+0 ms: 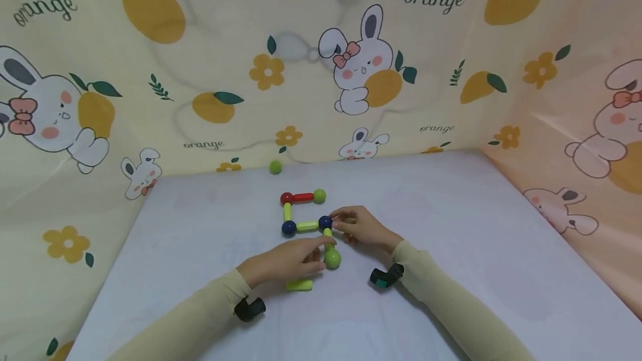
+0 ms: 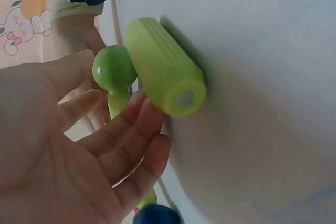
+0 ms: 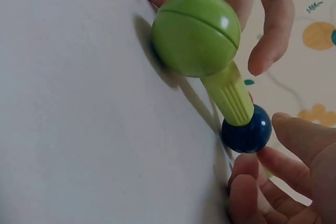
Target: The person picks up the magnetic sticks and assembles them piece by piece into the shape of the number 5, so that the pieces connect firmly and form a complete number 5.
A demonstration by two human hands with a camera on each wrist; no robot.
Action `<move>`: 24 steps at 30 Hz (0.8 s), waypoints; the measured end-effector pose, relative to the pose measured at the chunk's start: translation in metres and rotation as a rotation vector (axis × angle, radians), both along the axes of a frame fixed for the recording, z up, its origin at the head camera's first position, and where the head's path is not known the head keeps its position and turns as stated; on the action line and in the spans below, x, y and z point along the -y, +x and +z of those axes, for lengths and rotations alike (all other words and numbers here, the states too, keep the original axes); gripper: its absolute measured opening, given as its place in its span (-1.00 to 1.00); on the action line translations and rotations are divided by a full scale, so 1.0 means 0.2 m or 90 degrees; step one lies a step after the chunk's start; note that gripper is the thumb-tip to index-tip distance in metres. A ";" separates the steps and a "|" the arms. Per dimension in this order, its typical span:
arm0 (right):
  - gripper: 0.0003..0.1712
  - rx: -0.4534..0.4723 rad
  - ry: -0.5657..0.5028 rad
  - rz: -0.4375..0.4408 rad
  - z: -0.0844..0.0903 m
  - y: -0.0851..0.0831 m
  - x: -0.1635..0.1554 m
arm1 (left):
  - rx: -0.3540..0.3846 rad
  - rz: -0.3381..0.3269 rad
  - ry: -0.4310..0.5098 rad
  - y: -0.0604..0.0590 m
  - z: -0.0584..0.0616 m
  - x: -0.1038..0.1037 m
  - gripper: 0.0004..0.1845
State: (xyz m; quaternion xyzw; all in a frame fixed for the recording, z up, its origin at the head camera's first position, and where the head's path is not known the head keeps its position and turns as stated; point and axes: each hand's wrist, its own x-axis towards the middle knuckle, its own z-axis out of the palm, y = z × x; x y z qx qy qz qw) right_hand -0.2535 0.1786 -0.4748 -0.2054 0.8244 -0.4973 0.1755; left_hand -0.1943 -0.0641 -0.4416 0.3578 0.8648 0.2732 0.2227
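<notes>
A chain of balls and rods lies on the white table. My right hand (image 1: 365,228) pinches its right blue ball (image 3: 248,129) at the edge between thumb and fingers. From that ball a yellow-green rod (image 3: 229,94) runs toward me to a large green ball (image 1: 332,258). My left hand (image 1: 287,261) hovers beside this rod and ball, its fingers loosely spread and gripping nothing. Just under the left hand lies a loose yellow-green rod (image 2: 165,69), a round metal spot on its end.
Farther along, the chain has another blue ball (image 1: 288,228), a red ball (image 1: 286,199), a red rod (image 1: 303,197) and a smaller-looking green ball (image 1: 319,196). A separate green ball (image 1: 275,167) sits by the back edge. A printed cloth (image 1: 301,10) rises behind.
</notes>
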 end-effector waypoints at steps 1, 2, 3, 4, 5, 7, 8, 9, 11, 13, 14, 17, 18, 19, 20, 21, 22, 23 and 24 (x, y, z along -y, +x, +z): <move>-0.57 -0.002 0.000 -0.005 0.00 0.01 0.00 | 0.000 0.002 -0.001 0.00 0.00 0.01 -0.45; -0.57 -0.005 0.001 -0.011 0.01 0.01 0.00 | 0.001 0.005 -0.002 0.00 0.00 0.02 -0.45; -0.57 -0.009 0.002 -0.015 0.01 0.02 0.00 | 0.003 0.009 -0.004 0.00 0.00 0.03 -0.45; -0.57 -0.009 0.004 -0.021 0.01 0.02 0.00 | 0.005 0.014 -0.005 0.00 0.00 0.04 -0.44; -0.58 -0.010 0.007 -0.029 0.01 0.03 0.00 | 0.010 0.019 -0.003 0.00 0.00 0.05 -0.44; -0.58 -0.010 0.011 -0.038 0.02 0.04 -0.01 | 0.019 0.032 0.001 0.01 0.01 0.06 -0.43; -0.58 -0.011 0.012 -0.037 0.02 0.04 -0.01 | 0.025 0.039 0.003 0.01 0.01 0.07 -0.43; -0.58 -0.013 0.010 -0.035 0.02 0.04 -0.01 | 0.030 0.045 0.007 0.01 0.01 0.08 -0.43; -0.59 -0.011 0.006 -0.034 0.03 0.05 -0.01 | 0.040 0.052 0.017 0.00 0.01 0.09 -0.43; -0.60 -0.010 -0.001 -0.026 0.03 0.06 -0.02 | 0.043 0.056 0.022 0.00 0.02 0.09 -0.43; -0.61 -0.010 -0.004 -0.022 0.04 0.06 -0.02 | 0.044 0.058 0.026 0.00 0.02 0.10 -0.43; -0.62 -0.003 -0.014 -0.008 0.05 0.08 -0.03 | 0.031 0.057 0.036 0.00 0.03 0.12 -0.44; -0.62 -0.001 -0.017 0.000 0.06 0.09 -0.03 | 0.026 0.057 0.039 0.00 0.04 0.12 -0.45; -0.62 0.001 -0.020 0.008 0.06 0.09 -0.03 | 0.020 0.057 0.040 0.00 0.04 0.13 -0.47; -0.62 0.006 -0.024 0.017 0.07 0.10 -0.03 | 0.017 0.057 0.043 0.00 0.04 0.14 -0.49; -0.62 0.012 -0.027 0.026 0.08 0.10 -0.03 | 0.013 0.057 0.045 0.00 0.04 0.14 -0.51; -0.62 0.018 -0.031 0.034 0.09 0.11 -0.03 | 0.011 0.057 0.046 0.00 0.05 0.15 -0.53; -0.62 0.025 -0.033 0.043 0.09 0.11 -0.03 | 0.012 0.058 0.046 0.00 0.05 0.16 -0.54; -0.62 0.030 -0.037 0.053 0.10 0.12 -0.03 | 0.014 0.059 0.045 0.00 0.05 0.17 -0.55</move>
